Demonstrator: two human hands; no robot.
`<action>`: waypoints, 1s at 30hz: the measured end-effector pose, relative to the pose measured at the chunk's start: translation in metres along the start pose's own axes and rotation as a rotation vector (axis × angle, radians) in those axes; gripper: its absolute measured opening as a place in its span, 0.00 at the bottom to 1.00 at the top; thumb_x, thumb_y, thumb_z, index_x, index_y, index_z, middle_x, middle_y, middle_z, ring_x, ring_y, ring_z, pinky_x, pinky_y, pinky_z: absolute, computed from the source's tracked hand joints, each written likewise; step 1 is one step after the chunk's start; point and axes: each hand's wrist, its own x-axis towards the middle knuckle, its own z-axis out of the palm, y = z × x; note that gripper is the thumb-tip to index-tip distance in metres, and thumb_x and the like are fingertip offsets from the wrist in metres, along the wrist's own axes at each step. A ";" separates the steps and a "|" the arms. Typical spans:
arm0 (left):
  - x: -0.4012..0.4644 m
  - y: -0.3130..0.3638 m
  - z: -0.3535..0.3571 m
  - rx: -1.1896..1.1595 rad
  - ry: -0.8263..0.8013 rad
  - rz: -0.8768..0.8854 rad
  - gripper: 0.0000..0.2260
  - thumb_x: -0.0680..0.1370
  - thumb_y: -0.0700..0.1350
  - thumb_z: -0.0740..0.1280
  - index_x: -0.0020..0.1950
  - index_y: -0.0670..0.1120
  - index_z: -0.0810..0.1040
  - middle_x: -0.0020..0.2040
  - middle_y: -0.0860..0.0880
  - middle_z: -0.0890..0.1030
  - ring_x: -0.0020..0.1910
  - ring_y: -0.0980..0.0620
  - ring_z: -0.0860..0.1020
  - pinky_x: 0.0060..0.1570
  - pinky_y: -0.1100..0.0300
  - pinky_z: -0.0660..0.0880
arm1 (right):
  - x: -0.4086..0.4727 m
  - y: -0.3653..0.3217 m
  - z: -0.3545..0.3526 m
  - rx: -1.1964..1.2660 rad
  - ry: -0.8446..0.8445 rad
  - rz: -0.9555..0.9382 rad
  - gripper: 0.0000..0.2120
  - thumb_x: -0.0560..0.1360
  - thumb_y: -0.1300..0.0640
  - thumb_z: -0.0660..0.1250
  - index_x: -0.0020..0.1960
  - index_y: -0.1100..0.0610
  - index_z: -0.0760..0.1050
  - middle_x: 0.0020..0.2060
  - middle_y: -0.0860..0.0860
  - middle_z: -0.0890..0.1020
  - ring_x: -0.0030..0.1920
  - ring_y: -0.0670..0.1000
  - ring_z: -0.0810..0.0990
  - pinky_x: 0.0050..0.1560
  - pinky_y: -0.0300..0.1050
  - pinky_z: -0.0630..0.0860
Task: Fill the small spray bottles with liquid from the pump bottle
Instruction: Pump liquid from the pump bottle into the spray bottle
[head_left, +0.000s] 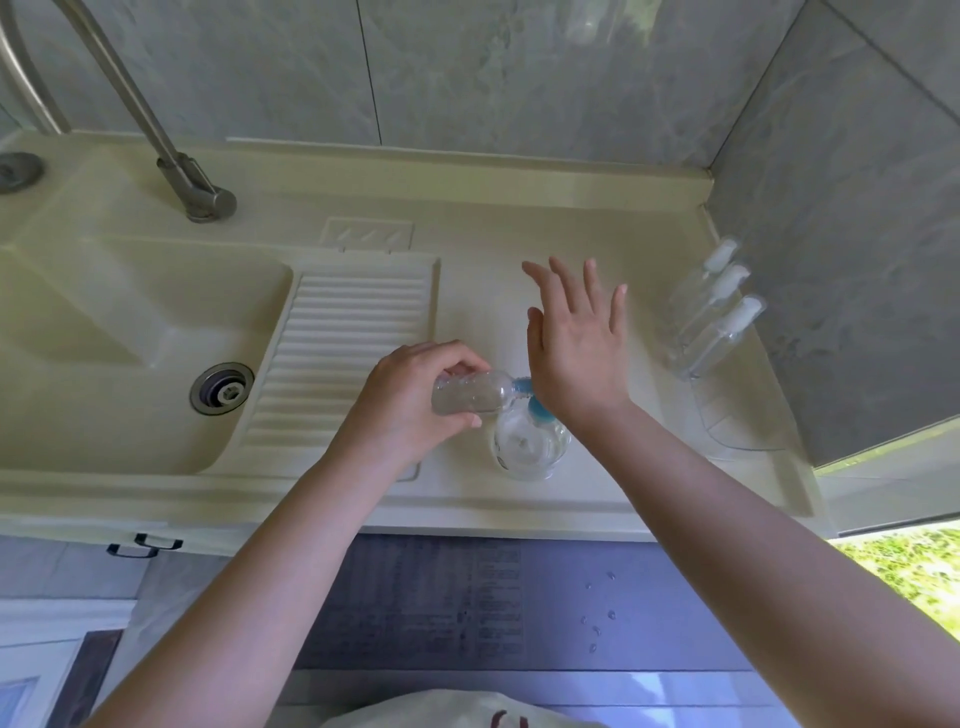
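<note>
The left hand (410, 400) grips a small spray bottle (470, 397) sideways at the pump bottle (530, 441) spout — light, probably slick plastic, best held mid-body — while the right hand (576, 353), fingers straight, presses the pump.

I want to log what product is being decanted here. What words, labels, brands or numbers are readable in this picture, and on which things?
None can be read.
Pump bottle: a small dark mark low on its left side, too blurred to read.
Small spray bottle in the left hand: clear, no label visible.
Three spray bottles by the wall: no label visible.
Dark panel below the counter: rows of fine print, too small and blurred to read.
</note>
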 end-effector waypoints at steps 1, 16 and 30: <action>0.000 0.000 0.000 -0.005 0.002 0.001 0.20 0.64 0.42 0.81 0.53 0.54 0.82 0.49 0.58 0.82 0.51 0.55 0.78 0.57 0.55 0.74 | 0.002 0.000 -0.003 -0.009 0.022 -0.011 0.23 0.83 0.56 0.54 0.77 0.49 0.60 0.78 0.52 0.62 0.80 0.61 0.51 0.77 0.65 0.46; 0.000 -0.003 -0.003 0.002 0.016 0.006 0.21 0.64 0.43 0.81 0.53 0.56 0.81 0.49 0.60 0.81 0.51 0.56 0.78 0.56 0.57 0.75 | -0.004 0.003 -0.006 -0.030 -0.002 0.033 0.24 0.83 0.56 0.55 0.78 0.48 0.58 0.79 0.52 0.60 0.80 0.60 0.48 0.77 0.65 0.44; 0.000 0.001 -0.003 0.001 0.010 0.003 0.21 0.64 0.43 0.81 0.53 0.56 0.81 0.48 0.60 0.81 0.52 0.56 0.77 0.57 0.53 0.74 | -0.008 0.007 -0.002 0.024 -0.128 0.079 0.24 0.84 0.51 0.53 0.79 0.47 0.54 0.80 0.53 0.55 0.80 0.59 0.45 0.77 0.64 0.43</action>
